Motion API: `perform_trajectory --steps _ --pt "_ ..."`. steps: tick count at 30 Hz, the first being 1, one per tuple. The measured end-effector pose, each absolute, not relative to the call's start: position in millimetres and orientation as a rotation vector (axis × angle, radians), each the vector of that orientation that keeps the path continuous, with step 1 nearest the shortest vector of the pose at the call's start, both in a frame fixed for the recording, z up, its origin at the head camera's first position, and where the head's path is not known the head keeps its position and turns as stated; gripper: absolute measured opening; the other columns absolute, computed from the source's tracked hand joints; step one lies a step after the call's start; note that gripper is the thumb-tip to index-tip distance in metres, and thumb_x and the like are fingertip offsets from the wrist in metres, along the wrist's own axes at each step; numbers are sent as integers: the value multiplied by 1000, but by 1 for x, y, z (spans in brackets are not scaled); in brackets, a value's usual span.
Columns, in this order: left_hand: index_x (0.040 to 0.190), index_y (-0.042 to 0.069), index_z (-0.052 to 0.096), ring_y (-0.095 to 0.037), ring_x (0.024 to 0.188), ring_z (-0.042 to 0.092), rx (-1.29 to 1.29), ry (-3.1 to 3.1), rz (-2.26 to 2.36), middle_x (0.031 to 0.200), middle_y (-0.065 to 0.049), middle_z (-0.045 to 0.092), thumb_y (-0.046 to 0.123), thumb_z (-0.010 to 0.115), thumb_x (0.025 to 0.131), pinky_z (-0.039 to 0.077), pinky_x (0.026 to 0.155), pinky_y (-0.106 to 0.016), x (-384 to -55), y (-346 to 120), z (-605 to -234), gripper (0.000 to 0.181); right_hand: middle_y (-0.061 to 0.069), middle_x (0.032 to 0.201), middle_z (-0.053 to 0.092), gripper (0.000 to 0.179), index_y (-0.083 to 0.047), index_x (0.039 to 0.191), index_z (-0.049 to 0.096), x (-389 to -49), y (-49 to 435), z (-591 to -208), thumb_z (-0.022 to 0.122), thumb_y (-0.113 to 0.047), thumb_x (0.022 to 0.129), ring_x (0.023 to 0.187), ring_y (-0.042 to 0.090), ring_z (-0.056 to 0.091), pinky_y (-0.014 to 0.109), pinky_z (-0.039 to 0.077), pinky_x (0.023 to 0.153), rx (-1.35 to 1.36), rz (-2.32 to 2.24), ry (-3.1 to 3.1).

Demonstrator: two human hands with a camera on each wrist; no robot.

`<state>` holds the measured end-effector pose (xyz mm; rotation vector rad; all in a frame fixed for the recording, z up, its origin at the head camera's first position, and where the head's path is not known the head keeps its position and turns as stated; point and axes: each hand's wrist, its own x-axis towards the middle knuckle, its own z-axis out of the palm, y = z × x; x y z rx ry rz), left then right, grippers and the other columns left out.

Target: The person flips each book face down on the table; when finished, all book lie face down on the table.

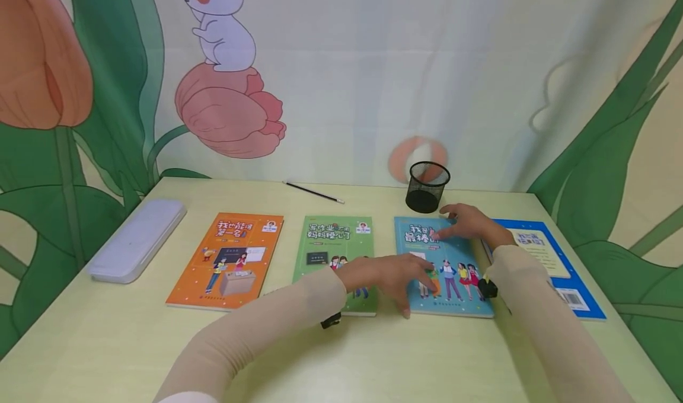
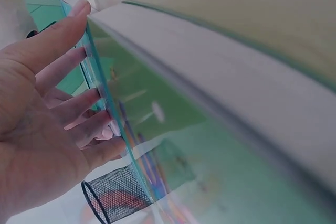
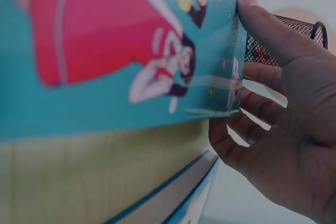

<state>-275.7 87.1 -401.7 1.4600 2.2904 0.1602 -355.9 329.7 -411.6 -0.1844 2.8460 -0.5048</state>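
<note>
A teal book (image 1: 453, 281) with cartoon children on its cover lies flat on the table. My left hand (image 1: 392, 275) is at its lower left side, fingertips over the cover and thumb near the bottom corner. In the left wrist view, the left hand (image 2: 47, 108) has its fingers extended beside the edge of a green book (image 2: 157, 98). My right hand (image 1: 469, 222) is at the teal book's upper right, thumb over the cover and fingers near the top edge. The right wrist view shows the right hand (image 3: 283, 93) with lightly bent fingers along the book's edge.
A blue book (image 1: 555, 261) lies to the right, partly behind the right forearm. Further left are an orange book (image 1: 229, 261) and a pale pencil case (image 1: 137, 240). At the back stand a black mesh pen holder (image 1: 424, 198) and a pencil (image 1: 315, 192) lying flat.
</note>
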Motion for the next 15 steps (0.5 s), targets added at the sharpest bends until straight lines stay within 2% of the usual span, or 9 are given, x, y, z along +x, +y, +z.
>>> perform_trajectory --steps 8,15 --pt "142 30 57 -24 152 28 1444 2294 172 164 -2 31 32 86 79 32 120 -37 -275 87 -403 70 29 131 59 65 4 130 58 -355 328 -411 76 -42 87 115 44 56 59 46 102 -253 -534 2850" --pt "143 29 56 -23 152 27 1423 2295 185 164 -2 31 30 85 80 31 121 -36 -273 86 -401 70 28 124 61 69 8 127 59 -358 326 -413 77 -45 85 109 40 57 56 49 98 -269 -479 2877"
